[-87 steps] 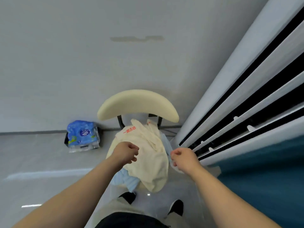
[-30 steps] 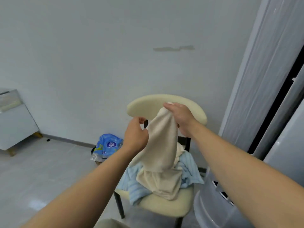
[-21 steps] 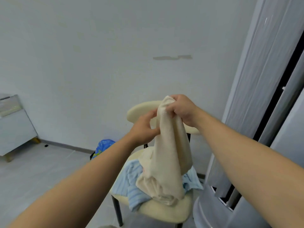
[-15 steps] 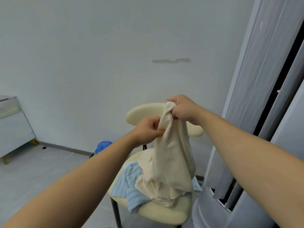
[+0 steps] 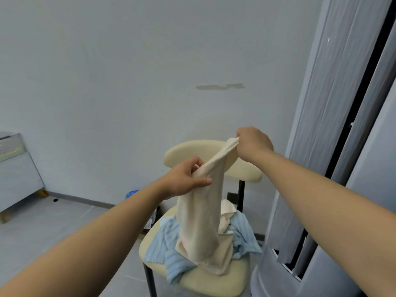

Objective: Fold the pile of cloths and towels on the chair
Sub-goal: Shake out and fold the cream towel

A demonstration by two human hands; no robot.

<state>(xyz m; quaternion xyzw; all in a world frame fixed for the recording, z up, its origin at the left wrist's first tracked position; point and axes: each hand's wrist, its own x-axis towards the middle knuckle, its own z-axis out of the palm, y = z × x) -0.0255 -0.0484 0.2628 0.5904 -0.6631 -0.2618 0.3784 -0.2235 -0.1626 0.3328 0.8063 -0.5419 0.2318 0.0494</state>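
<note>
cream towel (image 5: 201,213) hangs long-ways, its tail down on the pile (image 5: 242,236) on the chair (image 5: 214,285), top edge gripped by the right hand (image 5: 254,143) up high and the left hand (image 5: 184,179) lower (hands apart, edge slanting between them).

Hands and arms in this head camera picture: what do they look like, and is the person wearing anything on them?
They are a person's bare limbs, not a machine's. The left hand and right hand wear no gloves, and no ring shows on the visible fingers. The left forearm and right forearm are uncovered up to the picture's edge: no sleeve, watch, bracelet or marking is visible.
</note>
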